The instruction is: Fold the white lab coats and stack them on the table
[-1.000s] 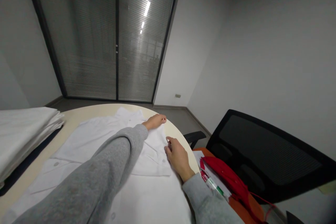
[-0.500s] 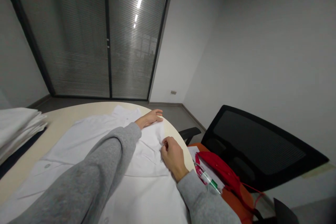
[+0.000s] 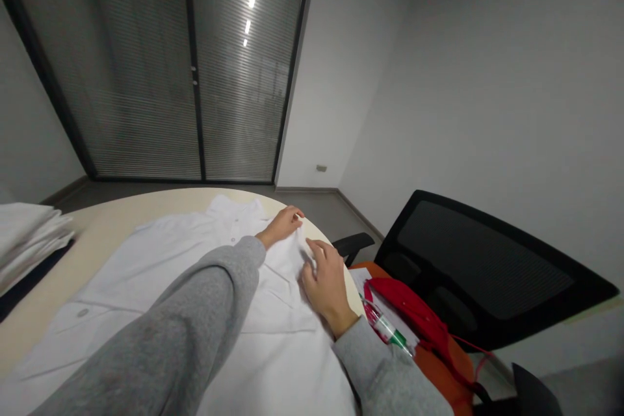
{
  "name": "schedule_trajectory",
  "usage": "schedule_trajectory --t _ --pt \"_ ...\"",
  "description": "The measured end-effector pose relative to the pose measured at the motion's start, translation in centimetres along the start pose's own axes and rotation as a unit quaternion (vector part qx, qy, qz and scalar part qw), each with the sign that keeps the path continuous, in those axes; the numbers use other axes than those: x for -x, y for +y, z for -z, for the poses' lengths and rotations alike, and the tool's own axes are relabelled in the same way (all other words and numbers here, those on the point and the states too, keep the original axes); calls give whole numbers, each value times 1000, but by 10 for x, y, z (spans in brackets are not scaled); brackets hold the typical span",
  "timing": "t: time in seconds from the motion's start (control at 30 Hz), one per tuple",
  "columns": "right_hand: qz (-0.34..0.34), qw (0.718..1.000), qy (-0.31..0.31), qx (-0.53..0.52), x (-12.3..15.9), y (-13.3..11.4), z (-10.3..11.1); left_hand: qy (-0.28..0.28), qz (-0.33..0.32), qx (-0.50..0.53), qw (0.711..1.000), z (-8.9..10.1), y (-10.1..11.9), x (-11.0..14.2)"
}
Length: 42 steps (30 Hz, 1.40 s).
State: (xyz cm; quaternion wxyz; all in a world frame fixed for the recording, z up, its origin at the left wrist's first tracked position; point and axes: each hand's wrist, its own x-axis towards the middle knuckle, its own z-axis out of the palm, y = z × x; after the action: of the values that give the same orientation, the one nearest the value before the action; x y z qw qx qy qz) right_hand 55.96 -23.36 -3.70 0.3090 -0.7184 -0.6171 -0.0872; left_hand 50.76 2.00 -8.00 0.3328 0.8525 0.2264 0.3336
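A white button-up shirt (image 3: 180, 240) lies spread over the round table, its collar toward the far edge. Stretched across it, my left hand (image 3: 283, 224) closes its curled fingers on the cloth at the far right edge. My right hand (image 3: 326, 279) hovers by the shirt's right side, thumb and fingers apart, with nothing visible in them. Part of the shirt is hidden under my left forearm.
Folded white clothes (image 3: 29, 234) with a dark one beneath are stacked at the table's left. Close to the right edge of the pale table (image 3: 107, 214) stands a black mesh chair (image 3: 468, 273). On its orange seat lie a red bag (image 3: 414, 305) and a clear bottle (image 3: 390, 331).
My left hand's fingers have curled in at the shirt's edge. My right hand has opened from a pinch on the cloth and moved slightly up. The view has shifted slightly.
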Motion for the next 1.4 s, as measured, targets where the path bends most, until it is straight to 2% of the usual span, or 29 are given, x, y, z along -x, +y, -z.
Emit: schedule_trajectory --t 0.03,0.1,0.2,0.57,0.8,0.97,1.07,1.17,1.23,1.4 --pt "39 999 -34 10 1 -5 0 -10 -16 -22 1000 1 4 3" --pt "77 990 -116 33 4 -14 0 -39 -45 -64 996 3 10 8" --pt "62 979 -181 70 11 -21 1 -76 -56 -119 988 6 14 12" --pt "32 977 -154 143 22 -39 1 -69 25 -213 974 11 9 3" --pt "39 977 -135 161 26 -44 -4 -12 33 -230 973 5 12 6" --pt "48 983 -120 127 26 -36 0 31 12 -240 970 13 19 11" --pt "90 983 -128 96 24 -32 3 -8 -6 -245 969 23 19 18" --pt "113 977 -173 57 24 -27 2 -55 -16 -252 966 32 13 24" --pt "119 973 -192 42 23 -24 0 -60 -2 -263 963 39 6 26" --pt "139 972 -186 34 19 -23 -3 -54 60 -295 952 53 -4 25"
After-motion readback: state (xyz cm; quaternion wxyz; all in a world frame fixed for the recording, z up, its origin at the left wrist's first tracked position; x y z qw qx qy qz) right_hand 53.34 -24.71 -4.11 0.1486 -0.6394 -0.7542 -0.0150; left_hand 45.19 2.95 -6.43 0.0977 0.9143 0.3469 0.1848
